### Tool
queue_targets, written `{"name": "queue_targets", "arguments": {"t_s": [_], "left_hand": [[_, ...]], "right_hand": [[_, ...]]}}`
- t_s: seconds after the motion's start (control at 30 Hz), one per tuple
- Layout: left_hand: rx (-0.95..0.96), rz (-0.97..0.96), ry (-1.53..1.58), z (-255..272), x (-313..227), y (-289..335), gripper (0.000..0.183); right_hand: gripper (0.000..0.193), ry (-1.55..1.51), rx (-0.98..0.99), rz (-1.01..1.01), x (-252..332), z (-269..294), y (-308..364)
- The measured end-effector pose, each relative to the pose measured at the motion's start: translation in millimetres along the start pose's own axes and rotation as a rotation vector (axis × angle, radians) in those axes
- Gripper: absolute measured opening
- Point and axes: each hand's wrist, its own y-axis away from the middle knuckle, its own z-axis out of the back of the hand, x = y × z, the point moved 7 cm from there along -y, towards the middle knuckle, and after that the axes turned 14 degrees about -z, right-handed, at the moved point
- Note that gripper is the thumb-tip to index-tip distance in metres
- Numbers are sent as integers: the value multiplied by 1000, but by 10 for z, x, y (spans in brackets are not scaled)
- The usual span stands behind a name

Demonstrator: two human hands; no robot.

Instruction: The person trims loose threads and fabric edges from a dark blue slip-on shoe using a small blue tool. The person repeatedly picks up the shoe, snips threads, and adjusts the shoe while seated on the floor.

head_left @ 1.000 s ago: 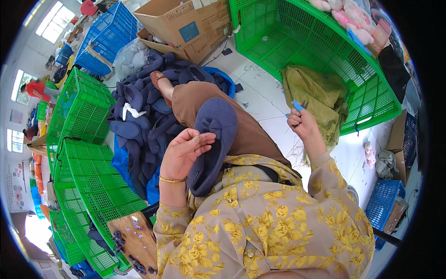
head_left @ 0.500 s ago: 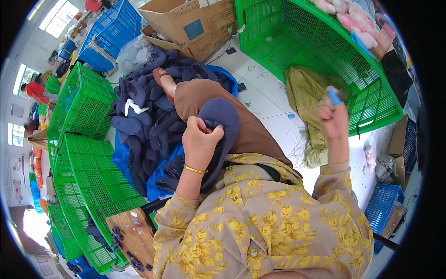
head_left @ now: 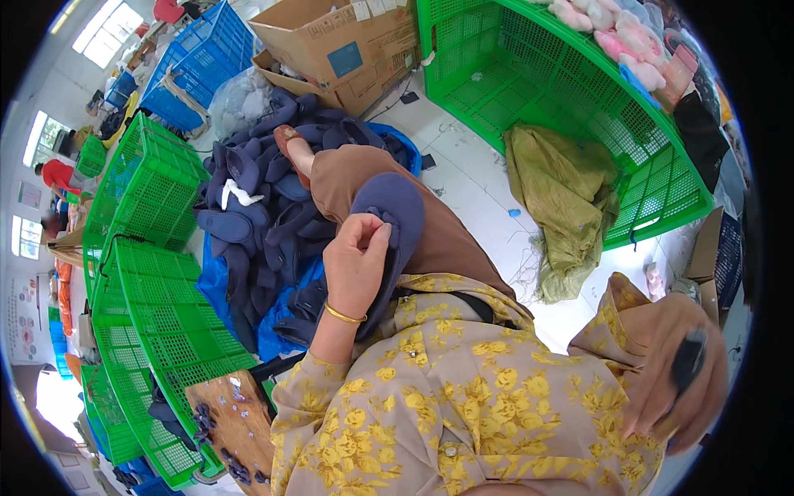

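The right hand [head_left: 678, 372] is the hardest part to read: it is smeared by motion near the picture's right rim, its fingers run together, and a small dark object [head_left: 688, 361] shows against it too blurred to identify — whether the fingers are closed on that object, I cannot tell. The left hand [head_left: 356, 260] is clearer, its thumb and fingers pinched together on the gathered upper of a navy slipper [head_left: 389, 202], which rests on the brown trousers [head_left: 451, 244] over the person's lap. The hand and wrist cover much of the slipper's near part, so exactly what the fingertips grip is hidden. In the pile of slippers [head_left: 256, 207] to the left, many overlap and show only in part, and a white piece [head_left: 240, 194] on top has no clear form. Half a second ago the right hand was raised in front of the olive sack [head_left: 562, 198], a blue covering visible on one finger; now it is lower and farther right — the left hand's pinch has hardly changed.
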Motion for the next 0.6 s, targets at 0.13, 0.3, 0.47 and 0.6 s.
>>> {"name": "queue_targets", "arguments": {"t_s": [0.13,0.3,0.47,0.6], "left_hand": [[208,-340,-416,-118,-500,-18,16],[257,-357,-616,-84,-483,17,11],[276,-157,-215,49,-409,62,7],[395,282,146,35,-337,199,8]], "right_hand": [[22,74,209,66,-152,-185,-530],[12,-140,103,64,-434,-454,-700],[25,94,-238,-480,-1311,118,-456],[28,467,-658,-691,-2345,342,-321]]}}
